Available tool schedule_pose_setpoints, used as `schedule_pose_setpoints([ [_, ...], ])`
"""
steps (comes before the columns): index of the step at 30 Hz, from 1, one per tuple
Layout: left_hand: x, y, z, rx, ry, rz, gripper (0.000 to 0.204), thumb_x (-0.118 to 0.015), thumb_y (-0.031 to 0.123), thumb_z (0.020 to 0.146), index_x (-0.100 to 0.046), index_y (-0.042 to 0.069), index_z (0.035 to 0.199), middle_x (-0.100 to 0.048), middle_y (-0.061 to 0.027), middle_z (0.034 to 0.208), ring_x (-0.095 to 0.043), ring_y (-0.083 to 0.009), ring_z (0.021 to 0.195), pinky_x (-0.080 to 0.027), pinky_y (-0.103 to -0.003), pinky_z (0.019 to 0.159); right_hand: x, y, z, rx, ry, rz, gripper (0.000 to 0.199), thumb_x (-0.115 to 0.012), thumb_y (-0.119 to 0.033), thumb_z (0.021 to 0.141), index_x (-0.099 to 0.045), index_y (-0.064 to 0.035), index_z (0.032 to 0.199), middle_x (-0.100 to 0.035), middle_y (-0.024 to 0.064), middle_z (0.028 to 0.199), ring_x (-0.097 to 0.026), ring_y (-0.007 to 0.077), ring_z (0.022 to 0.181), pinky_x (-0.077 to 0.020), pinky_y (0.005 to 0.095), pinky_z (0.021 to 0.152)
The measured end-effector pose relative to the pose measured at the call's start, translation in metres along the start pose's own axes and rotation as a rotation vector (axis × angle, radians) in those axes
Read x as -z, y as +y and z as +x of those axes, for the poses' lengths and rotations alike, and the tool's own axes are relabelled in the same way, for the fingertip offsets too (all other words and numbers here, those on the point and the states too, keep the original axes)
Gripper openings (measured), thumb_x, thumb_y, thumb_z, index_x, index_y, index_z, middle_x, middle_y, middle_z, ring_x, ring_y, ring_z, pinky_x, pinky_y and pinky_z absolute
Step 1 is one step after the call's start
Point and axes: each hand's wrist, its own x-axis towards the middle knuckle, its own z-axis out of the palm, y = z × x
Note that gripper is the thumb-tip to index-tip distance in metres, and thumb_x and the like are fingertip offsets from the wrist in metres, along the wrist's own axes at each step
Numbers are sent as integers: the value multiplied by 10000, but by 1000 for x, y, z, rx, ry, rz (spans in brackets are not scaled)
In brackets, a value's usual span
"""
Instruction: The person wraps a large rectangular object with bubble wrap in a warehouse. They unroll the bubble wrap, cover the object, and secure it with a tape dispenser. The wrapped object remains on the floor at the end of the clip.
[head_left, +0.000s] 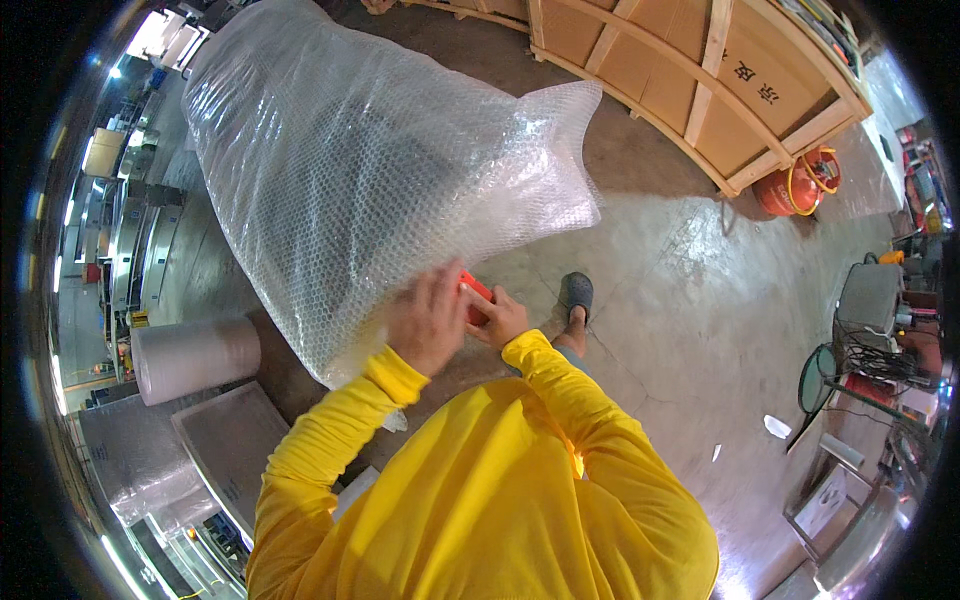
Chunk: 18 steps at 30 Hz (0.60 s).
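- Concrete floor (700, 300) spreads grey and scuffed under everything, workshop clutter crowding its edges.
- Left hand (428, 318) is up against the lower edge of the bubble-wrapped bundle (370, 170), fingers spread and curled over the wrap, touching it.
- Right hand (497, 320) sits just beside the left, closed around a small red tool (476, 296); only its red end peeks out between the two hands, right at the wrap.
- Bundle looms big above both hands, tilted away and up to the left.
- Roll of bubble wrap (195, 357) lies well to the left of the left hand.
- Wooden crate (690, 70) stands far beyond the right hand, a red cylinder (797, 185) at its corner.
- Shoe (575, 296) is planted just right of the right hand.
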Motion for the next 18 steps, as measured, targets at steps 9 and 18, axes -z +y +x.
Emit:
schedule_pose_setpoints([
  [9, -52, -34, -4, 477, -110, -556, 312, -485, 144, 926, -562, -18, 1181, -627, -224, 1129, -623, -348, 1027, -497, -389, 874, -6, 20, -6, -84, -78, -81, 826, -742, -333, 690, -348, -455, 1406, -517, 137, 921, -597, 324, 835, -515, 443, 679],
  [18, -55, -34, -6, 466, -69, -519, 317, -491, 149, 908, -574, -6, 1172, -640, -209, 1107, -630, -351, 1008, -495, -392, 878, -7, 33, -4, -160, -299, -187, 827, -718, -332, 714, -305, -466, 1418, -541, 148, 979, -606, 340, 899, -524, 446, 712],
])
